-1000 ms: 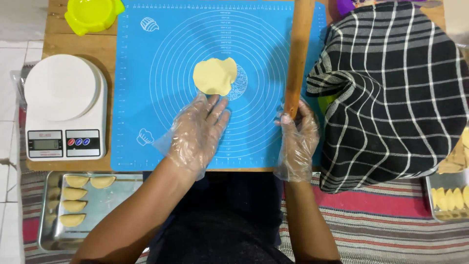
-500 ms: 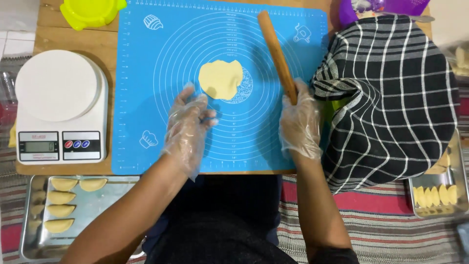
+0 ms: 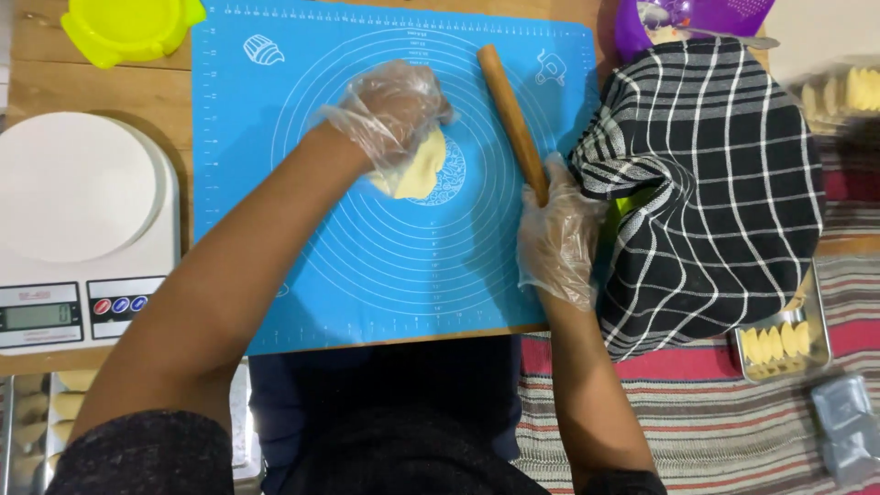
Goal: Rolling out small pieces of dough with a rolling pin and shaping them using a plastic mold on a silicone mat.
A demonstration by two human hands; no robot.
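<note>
**Inspector A:** We record a left hand [image 3: 390, 110] in a clear plastic glove, laid palm down on the flat piece of pale yellow dough [image 3: 417, 170]. The fingers are spread and relaxed, pressing rather than grasping; they cover the upper left part of the dough.

**Inspector B:** We concur. The dough lies near the middle of the blue silicone baking mat with white printed rings [image 3: 385, 275], on the innermost ring pattern. Only its lower right edge shows past the glove.

**Inspector A:** The right hand [image 3: 557, 238], also gloved, is closed round the near end of the long wooden rolling pin [image 3: 511, 119]. The pin lies tilted on the mat, running up and to the left from the hand, just beside the dough. We cannot tell whether it touches the dough.

**Inspector B:** Surroundings: a white digital kitchen scale with a round platform [image 3: 78, 229] sits left of the mat on the wooden table [image 3: 46, 87]. A yellow-green plastic lid [image 3: 124, 27] is at the upper left. A black-and-white checked cloth [image 3: 715, 183] covers something to the right of the mat, near the right hand.

**Inspector A:** We also note a metal tray holding pale folded pastries [image 3: 779, 344] at the lower right, partly under the cloth.
</note>
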